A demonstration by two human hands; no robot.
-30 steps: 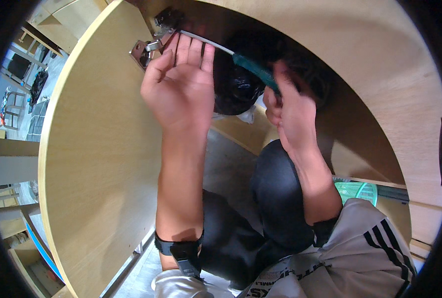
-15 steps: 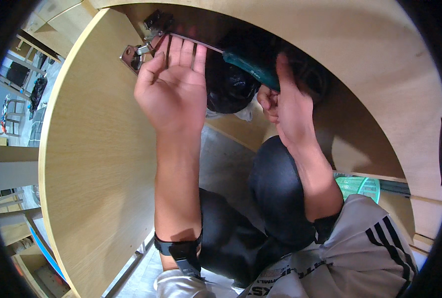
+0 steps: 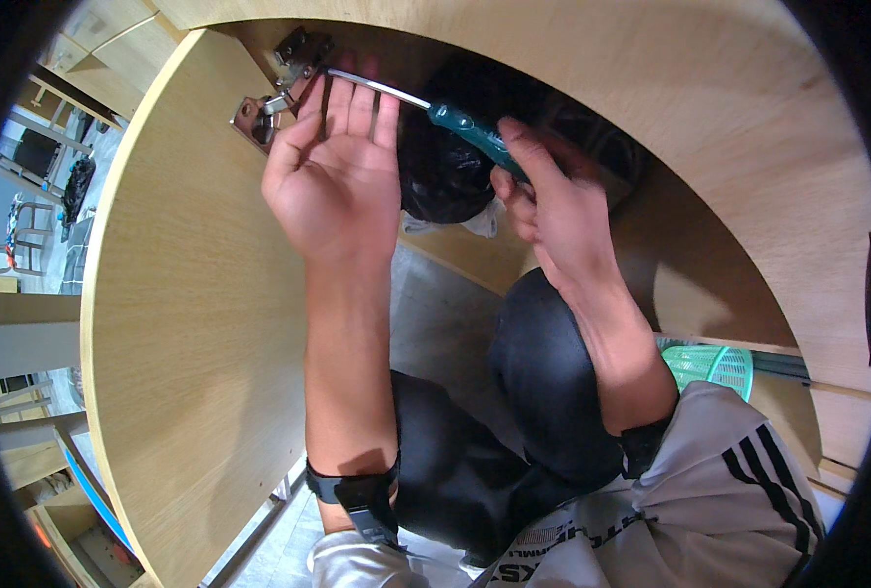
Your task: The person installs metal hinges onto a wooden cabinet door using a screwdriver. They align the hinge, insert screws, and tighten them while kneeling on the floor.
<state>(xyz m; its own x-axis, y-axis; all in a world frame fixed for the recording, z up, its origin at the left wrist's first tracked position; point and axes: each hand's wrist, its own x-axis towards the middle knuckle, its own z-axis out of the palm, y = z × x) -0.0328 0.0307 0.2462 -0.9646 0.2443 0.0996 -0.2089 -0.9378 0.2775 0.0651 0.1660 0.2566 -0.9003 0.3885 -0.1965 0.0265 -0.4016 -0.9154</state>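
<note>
A light wooden cabinet door (image 3: 191,323) stands open at the left, with a metal hinge (image 3: 277,90) at its top inner corner. My left hand (image 3: 342,176) is raised with fingers spread, its fingertips against the door beside the hinge. My right hand (image 3: 553,211) grips the green handle of a screwdriver (image 3: 465,122). Its metal shaft runs left and its tip reaches the hinge. My knees in dark trousers fill the space below both forearms.
A black bag (image 3: 455,167) lies inside the cabinet behind the screwdriver. A green plastic basket (image 3: 715,367) sits at the right, under a wooden panel (image 3: 710,147). Chairs and furniture show far left beyond the door.
The view has shifted slightly, so hands and hinge sit a little differently in the picture. The screwdriver stays on the hinge and my left hand stays by it.
</note>
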